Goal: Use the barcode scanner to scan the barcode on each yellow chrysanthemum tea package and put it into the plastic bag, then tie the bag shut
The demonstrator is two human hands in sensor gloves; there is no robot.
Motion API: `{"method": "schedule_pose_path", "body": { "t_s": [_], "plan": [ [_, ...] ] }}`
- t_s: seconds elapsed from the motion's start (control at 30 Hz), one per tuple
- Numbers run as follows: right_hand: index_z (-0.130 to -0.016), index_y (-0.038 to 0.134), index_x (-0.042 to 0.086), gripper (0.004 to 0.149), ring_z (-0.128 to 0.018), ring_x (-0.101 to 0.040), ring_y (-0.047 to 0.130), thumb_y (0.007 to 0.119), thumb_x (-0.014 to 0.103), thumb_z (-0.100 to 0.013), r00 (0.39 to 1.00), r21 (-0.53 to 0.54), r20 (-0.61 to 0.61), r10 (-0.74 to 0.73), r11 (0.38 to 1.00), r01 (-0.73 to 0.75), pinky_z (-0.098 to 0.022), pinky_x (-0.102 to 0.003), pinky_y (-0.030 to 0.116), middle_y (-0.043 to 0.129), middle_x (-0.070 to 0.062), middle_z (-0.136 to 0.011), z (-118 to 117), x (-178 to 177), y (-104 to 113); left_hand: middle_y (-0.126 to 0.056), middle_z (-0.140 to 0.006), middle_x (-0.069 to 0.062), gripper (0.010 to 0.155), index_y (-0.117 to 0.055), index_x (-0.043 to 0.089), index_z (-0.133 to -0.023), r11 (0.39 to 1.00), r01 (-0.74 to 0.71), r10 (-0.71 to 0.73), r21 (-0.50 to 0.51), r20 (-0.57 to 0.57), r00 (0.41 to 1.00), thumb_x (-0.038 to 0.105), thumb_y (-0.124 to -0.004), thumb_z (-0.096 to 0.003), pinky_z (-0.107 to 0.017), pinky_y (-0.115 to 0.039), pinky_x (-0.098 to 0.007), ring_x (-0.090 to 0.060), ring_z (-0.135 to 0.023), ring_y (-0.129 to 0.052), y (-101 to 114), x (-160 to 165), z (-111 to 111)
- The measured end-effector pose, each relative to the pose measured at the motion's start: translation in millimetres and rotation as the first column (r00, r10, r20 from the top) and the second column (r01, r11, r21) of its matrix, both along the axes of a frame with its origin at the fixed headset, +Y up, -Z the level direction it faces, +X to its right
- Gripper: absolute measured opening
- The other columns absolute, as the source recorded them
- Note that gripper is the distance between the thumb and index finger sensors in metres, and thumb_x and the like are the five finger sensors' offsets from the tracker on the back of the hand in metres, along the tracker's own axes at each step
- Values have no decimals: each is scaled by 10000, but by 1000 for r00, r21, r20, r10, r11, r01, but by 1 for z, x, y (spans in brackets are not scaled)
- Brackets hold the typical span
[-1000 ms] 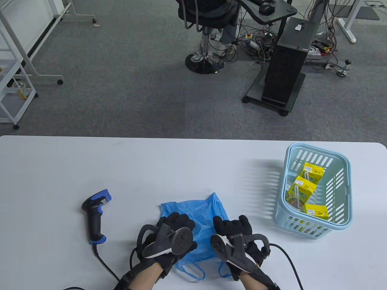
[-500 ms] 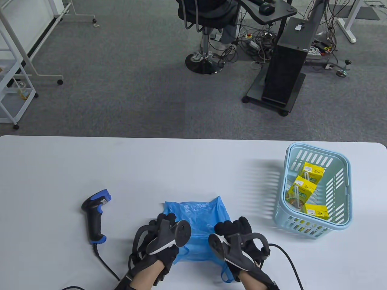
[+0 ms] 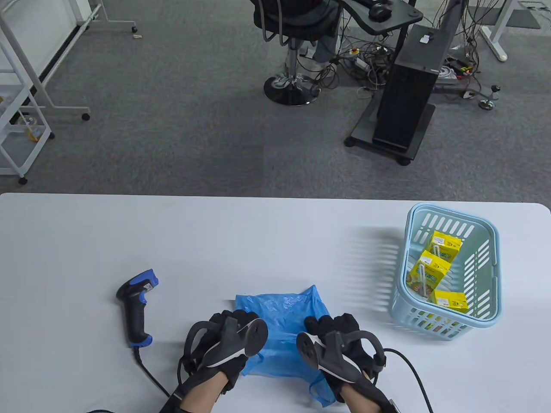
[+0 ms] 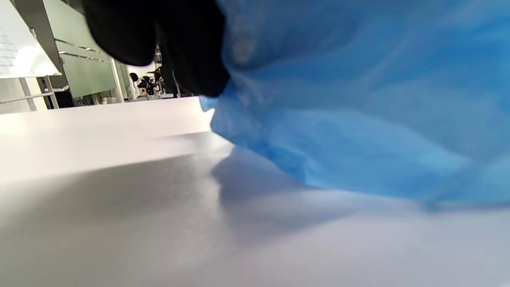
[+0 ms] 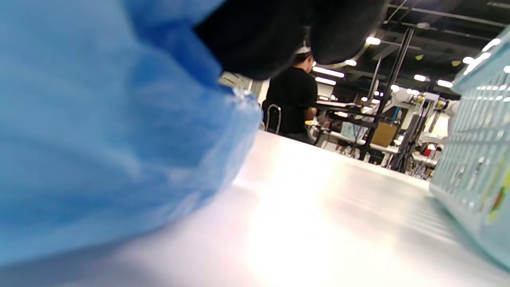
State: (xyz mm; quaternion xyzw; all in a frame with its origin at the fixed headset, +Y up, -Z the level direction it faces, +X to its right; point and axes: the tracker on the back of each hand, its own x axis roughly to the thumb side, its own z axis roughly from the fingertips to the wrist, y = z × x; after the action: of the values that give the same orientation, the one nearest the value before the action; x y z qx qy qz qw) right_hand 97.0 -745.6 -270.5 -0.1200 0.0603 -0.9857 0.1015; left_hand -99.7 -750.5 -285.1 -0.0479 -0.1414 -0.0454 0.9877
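Both hands pinch thin crinkled blue plastic bag [image 3: 284, 320] on white surface [image 3: 258, 241]: left hand [image 3: 228, 340] its left edge, right hand [image 3: 340, 340] its right. Three yellow tea packages [image 3: 432, 269] in slotted basket [image 3: 490, 275] right of bag; barcode scanner [image 3: 137, 307] left.

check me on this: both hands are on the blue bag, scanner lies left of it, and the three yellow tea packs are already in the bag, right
Not quite. The three yellow tea packs lie in the light blue basket on the table's right side, not in the blue bag; the table view shows this. The rest holds: left hand and right hand are on the bag, and the scanner lies left of it.
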Motion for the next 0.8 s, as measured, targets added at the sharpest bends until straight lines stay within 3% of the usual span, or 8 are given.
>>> {"method": "schedule_pose_path", "body": {
  "t_s": [0.13, 0.23, 0.33, 0.4, 0.43, 0.5, 0.63, 0.8],
  "plan": [
    [-709, 820, 331, 420, -608, -235, 821, 833, 392, -294, 1000, 10, -4, -11, 1000, 11, -690, -588, 558, 793, 60, -620, 1, 1, 1, -870, -721, 35, 628, -644, 351, -1027, 1000, 15, -15, -14, 12, 1000, 289, -884, -449, -620, -721, -559, -202, -641, -923, 0, 2, 1],
    [-661, 781, 314, 349, -911, -317, 687, 824, 361, -318, 1000, -1, -17, 4, 1000, -5, -713, -647, 473, 683, -53, -950, 2, -1, -2, -865, -673, 36, 454, -825, 344, -910, 1000, 4, -4, -8, 12, 1000, 312, -862, -458, -612, -724, -558, -194, -602, -920, 0, 3, 1],
    [-736, 708, 323, 399, -718, -227, 861, 788, 297, -345, 999, 3, -16, -34, 999, 34, -694, -576, 576, 785, -24, -871, 1, -2, -2, -838, -733, 50, 367, -863, 368, -815, 1000, 27, -27, -2, 12, 1000, 265, -837, -464, -640, -689, -590, -239, -743, -897, -1, 3, 2],
    [-992, 551, 335, 673, -588, -196, 895, 765, 274, -357, 998, -13, -13, -56, 998, 55, -667, -546, 627, 847, 1, -769, 0, -2, -1, -785, -871, 31, 374, -845, 387, -794, 999, 33, -33, 7, 9, 999, 207, -802, -470, -658, -653, -622, -344, -934, -809, -2, 3, 1],
    [-1025, 481, 322, 727, -573, -199, 880, 767, 287, -357, 999, -30, -6, -42, 999, 42, -668, -547, 619, 842, 1, -753, 0, -2, -1, -748, -1021, -61, 368, -854, 367, -764, 1000, 20, -21, 21, 0, 1000, 161, -779, -468, -661, -649, -627, -399, -986, -765, -2, 3, 2],
    [-987, 623, 286, 667, -533, -190, 856, 788, 323, -343, 1000, -4, -15, -14, 1000, 14, -665, -544, 619, 830, 22, -697, 1, -2, -2, -731, -1066, -95, 362, -845, 345, -737, 1000, 12, -12, 18, -2, 1000, 125, -759, -463, -652, -673, -612, -429, -989, -769, -3, 3, 1],
    [-763, 827, 326, 443, -550, -203, 836, 817, 353, -321, 1000, 16, -20, 4, 1000, -3, -675, -558, 597, 810, 47, -650, 1, -1, -3, -894, -877, 7, 385, -761, 368, -777, 999, -41, 41, 29, 21, 999, 163, -827, -458, -638, -705, -595, -338, -893, -910, -2, 3, 1],
    [-672, 758, 343, 353, -936, -316, 694, 824, 323, -326, 1000, 4, -28, -1, 1000, 1, -716, -644, 476, 672, -52, -988, 2, 1, -2, -870, -837, 11, 526, -681, 395, -913, 1000, 13, -13, -18, 20, 1000, 232, -873, -451, -637, -703, -594, -261, -797, -944, -4, 7, 1]
  ]
}}
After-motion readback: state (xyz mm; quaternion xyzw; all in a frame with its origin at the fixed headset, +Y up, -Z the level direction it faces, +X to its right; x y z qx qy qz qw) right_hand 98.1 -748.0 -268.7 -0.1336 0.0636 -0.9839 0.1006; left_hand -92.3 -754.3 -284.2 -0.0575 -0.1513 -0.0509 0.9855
